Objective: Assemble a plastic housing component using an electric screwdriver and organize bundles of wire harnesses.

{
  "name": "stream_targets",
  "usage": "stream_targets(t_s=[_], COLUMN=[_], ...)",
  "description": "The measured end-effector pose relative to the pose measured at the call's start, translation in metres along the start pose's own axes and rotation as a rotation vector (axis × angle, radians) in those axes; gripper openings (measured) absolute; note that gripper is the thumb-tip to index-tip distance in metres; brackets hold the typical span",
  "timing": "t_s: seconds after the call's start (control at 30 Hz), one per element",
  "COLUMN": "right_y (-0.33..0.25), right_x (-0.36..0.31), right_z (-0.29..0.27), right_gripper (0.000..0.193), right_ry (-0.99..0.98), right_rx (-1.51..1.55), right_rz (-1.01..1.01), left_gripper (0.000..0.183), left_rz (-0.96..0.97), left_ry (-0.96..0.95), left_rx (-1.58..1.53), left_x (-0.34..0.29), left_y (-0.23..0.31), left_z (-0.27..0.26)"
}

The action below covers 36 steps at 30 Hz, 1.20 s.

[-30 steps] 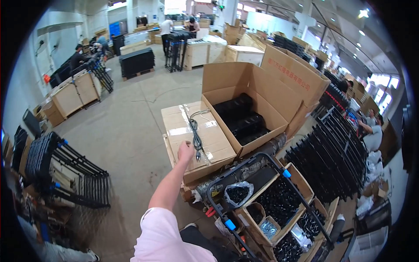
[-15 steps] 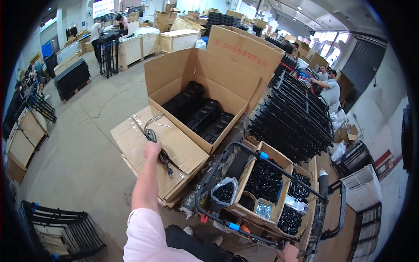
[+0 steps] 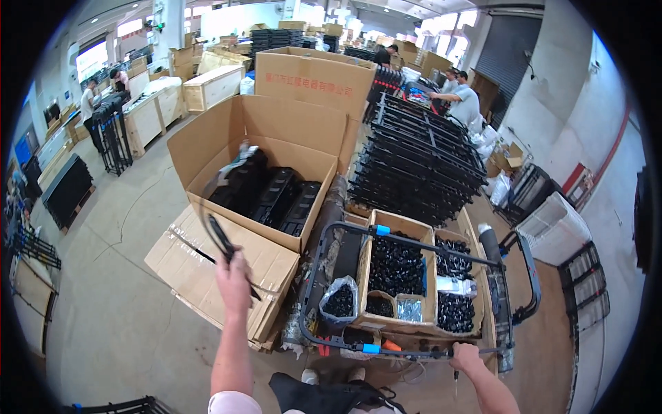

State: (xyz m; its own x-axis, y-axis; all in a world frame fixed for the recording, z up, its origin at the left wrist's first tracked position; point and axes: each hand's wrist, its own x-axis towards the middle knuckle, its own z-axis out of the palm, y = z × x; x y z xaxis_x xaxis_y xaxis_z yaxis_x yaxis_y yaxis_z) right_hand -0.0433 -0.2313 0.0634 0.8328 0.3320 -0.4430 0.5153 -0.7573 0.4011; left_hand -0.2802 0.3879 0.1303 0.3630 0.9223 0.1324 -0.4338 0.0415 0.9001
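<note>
Cable (image 3: pixel 221 238) clasped in left hand (image 3: pixel 235 279), over closed carton (image 3: pixel 270 261) in front of open box (image 3: pixel 296 127). Right hand (image 3: pixel 467 356) curled at frame (image 3: pixel 441 248), right of box; grasp unclear. Grey floor (image 3: pixel 131 276) left of box, stacked racks (image 3: pixel 417 162) to its right, wooden crates (image 3: pixel 217 90) beyond.

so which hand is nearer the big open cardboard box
Left: the left hand is just in front of the box, holding a cable; the right hand is farther off, at the black frame.
</note>
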Motion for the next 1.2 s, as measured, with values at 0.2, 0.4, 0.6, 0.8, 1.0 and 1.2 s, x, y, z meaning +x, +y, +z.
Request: stream_targets(t_s=[0.2,0.4,0.6,0.8,1.0,1.2], right_y=[0.0,-0.009,0.004,-0.005,0.007,-0.004], right_x=[-0.004,-0.005,-0.002,-0.011,0.011,0.006], right_z=[0.019,-0.004,0.022,0.027,0.024,0.04], right_gripper=[0.025,0.021,0.024,0.017,0.019,0.021], right_ry=[0.099,0.188,-0.01,0.241,0.037,0.174], right_rx=[0.049,0.052,-0.001,0.174,-0.029,0.079], right_rz=[0.16,0.095,0.087,0.097,0.026,0.092], left_gripper=[0.012,0.027,0.036,0.038,0.033,0.032], left_rz=[-0.379,0.042,-0.165,-0.154,-0.035,0.187], left_ry=[-0.491,-0.803,-0.912,-0.951,-0.869,-0.896], left_rx=[0.105,0.556,0.684,0.893,0.798,0.888], left_x=[-0.126,-0.208,-0.233,-0.249,-0.258,-0.264], left_y=[-0.048,-0.151,-0.176,-0.162,-0.154,-0.18], left_z=[0.07,0.097,0.11,0.107,0.11,0.108])
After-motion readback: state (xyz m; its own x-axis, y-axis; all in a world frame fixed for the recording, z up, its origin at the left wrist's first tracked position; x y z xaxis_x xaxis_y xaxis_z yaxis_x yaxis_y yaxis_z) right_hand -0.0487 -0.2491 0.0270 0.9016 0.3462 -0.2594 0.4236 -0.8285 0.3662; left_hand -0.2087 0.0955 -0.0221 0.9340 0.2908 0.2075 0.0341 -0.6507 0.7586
